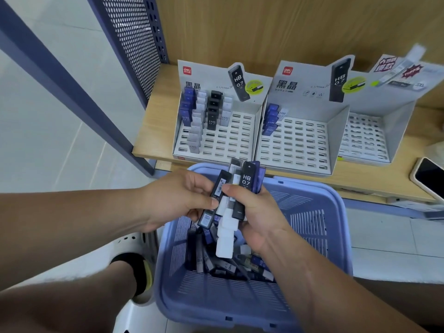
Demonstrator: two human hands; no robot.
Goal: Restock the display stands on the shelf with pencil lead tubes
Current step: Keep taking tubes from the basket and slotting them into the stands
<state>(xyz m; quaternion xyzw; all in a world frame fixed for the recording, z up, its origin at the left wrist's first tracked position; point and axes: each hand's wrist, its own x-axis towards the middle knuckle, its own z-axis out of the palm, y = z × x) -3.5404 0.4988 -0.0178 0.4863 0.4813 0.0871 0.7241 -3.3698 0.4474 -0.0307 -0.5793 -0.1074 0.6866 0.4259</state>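
Over a blue plastic basket point(312, 236) my right hand point(254, 212) grips a bunch of pencil lead tubes point(245, 186), black, white and blue. My left hand point(175, 200) pinches one dark tube point(213, 200) at the left side of that bunch. More loose tubes point(230, 265) lie in the basket's bottom. On the wooden shelf point(153, 133) stand three grey display stands. The left stand point(216, 143) holds several blue, white and black tubes in its back rows. The middle stand point(293, 147) holds a few blue tubes at its left. The right stand point(365, 143) shows only open slots.
A phone point(430, 176) lies on the shelf at the far right. A blue perforated metal upright point(134, 44) bounds the shelf on the left. My foot in a black and yellow shoe point(137, 270) is left of the basket on the pale tiled floor.
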